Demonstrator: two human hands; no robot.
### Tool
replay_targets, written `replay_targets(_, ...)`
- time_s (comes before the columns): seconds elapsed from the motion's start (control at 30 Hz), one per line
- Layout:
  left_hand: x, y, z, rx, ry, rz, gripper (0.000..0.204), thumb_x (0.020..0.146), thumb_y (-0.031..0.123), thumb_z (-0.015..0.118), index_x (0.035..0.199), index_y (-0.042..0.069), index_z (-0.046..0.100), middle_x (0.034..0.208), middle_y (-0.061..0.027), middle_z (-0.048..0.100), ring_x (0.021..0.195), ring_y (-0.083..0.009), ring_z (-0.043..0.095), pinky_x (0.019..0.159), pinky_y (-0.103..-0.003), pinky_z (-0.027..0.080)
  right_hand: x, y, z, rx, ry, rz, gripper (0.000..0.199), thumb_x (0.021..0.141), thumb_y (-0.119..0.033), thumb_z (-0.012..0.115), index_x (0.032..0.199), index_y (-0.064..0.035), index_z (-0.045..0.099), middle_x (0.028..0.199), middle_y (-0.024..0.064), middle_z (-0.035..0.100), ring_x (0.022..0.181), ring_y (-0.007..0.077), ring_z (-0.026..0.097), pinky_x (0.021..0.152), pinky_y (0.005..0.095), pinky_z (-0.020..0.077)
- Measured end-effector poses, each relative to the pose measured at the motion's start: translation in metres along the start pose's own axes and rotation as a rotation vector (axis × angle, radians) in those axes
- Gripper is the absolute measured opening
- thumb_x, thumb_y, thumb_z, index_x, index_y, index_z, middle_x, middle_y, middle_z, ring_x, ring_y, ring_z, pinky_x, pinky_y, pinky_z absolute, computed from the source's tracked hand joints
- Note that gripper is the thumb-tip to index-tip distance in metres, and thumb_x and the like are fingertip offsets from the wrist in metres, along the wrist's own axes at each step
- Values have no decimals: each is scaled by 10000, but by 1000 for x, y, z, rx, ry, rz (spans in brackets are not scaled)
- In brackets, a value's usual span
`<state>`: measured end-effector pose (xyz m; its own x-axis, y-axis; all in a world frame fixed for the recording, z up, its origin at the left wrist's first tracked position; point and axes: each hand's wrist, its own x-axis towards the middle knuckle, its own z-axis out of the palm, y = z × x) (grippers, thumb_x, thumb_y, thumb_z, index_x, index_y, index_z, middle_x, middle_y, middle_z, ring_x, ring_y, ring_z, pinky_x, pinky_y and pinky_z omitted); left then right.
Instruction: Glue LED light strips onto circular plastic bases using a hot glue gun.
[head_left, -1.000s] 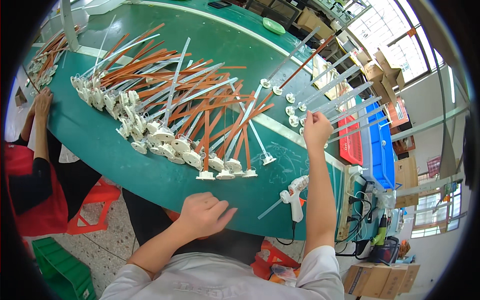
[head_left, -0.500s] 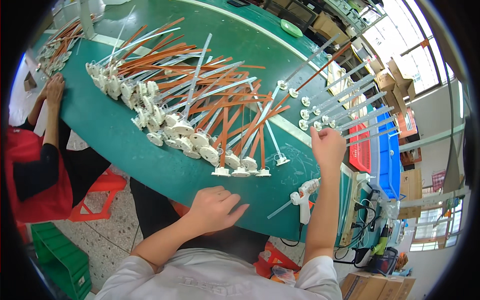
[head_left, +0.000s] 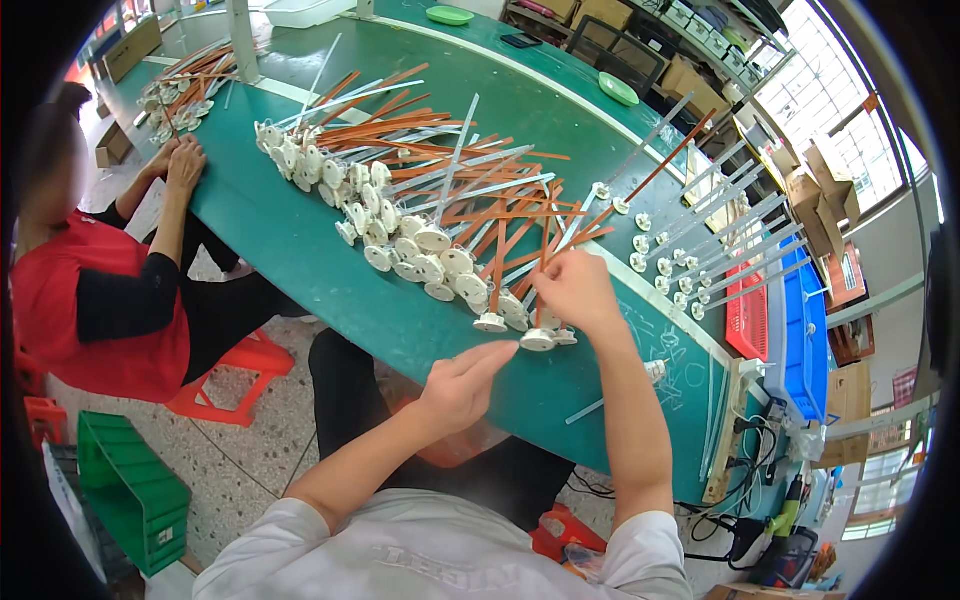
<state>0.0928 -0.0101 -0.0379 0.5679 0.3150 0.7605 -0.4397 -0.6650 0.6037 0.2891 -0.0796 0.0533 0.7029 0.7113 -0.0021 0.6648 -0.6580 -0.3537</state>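
My right hand is closed on an upright brown strip with a white round base, at the near end of a heap of such pieces. My left hand has its fingers stretched toward that base, their tips at its edge; I cannot tell whether they touch it. The heap of white round bases has brown strips and clear strips pointing away from me. Behind my right forearm a glue gun is mostly hidden, and its clear glue stick sticks out on the left.
Several clear strips with white bases stand in rows at the right, beside a red basket and a blue tray. A power strip with cables lies at the right edge. At the left a person sits working near another heap.
My right hand has moved left from the standing rows to the heap and taken hold of a brown strip. My left hand has come forward, its fingers extended. The view has shifted left.
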Motion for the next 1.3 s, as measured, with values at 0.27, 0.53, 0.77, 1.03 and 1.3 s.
replay_targets(0.27, -4, -2, 2, 2, -254, 57, 351, 750, -87, 606, 1082, -14, 691, 1224, -161, 682, 769, -247, 722, 592, -342, 571, -118, 44, -34, 645, -30, 244, 202, 876, -97, 689, 707, 12, 666, 604, 8, 608, 512, 51, 504, 459, 230, 332)
replay_targets(0.53, 7, 15, 13, -103, -236, 291, 407, 714, 156, 780, 1097, 38, 708, 1085, -65, 714, 959, -292, 657, 769, -425, 512, -211, 21, -3, 855, 407, 290, 73, 962, -19, 646, 947, 52, 654, 729, 72, 674, 541, 67, 554, 497, 210, 423)
replay_targets(0.77, 13, 14, 32, -73, -368, 159, 528, 690, 164, 858, 1179, 42, 699, 1083, -77, 709, 972, -292, 645, 824, -414, 526, -176, 34, 33, 806, 579, -28, 71, 973, 8, 625, 992, 66, 662, 825, 98, 711, 685, 112, 663, 638, 231, 539)
replay_targets(1.03, 2, 4, 37, 2, -493, -1, 475, 732, 130, 830, 1185, 69, 700, 946, -70, 720, 957, -292, 627, 809, -396, 548, -177, 38, 50, 710, 451, -135, 58, 954, 31, 644, 972, 79, 669, 881, 116, 727, 740, 145, 713, 668, 247, 582)
replay_targets(1.3, 6, 5, 34, 43, -547, -87, 359, 770, 163, 810, 1107, 91, 711, 921, -63, 717, 994, -284, 623, 843, -407, 533, -191, 59, 5, 397, 347, -77, 226, 880, 60, 677, 1104, 32, 690, 966, 99, 732, 864, 151, 699, 711, 271, 571)
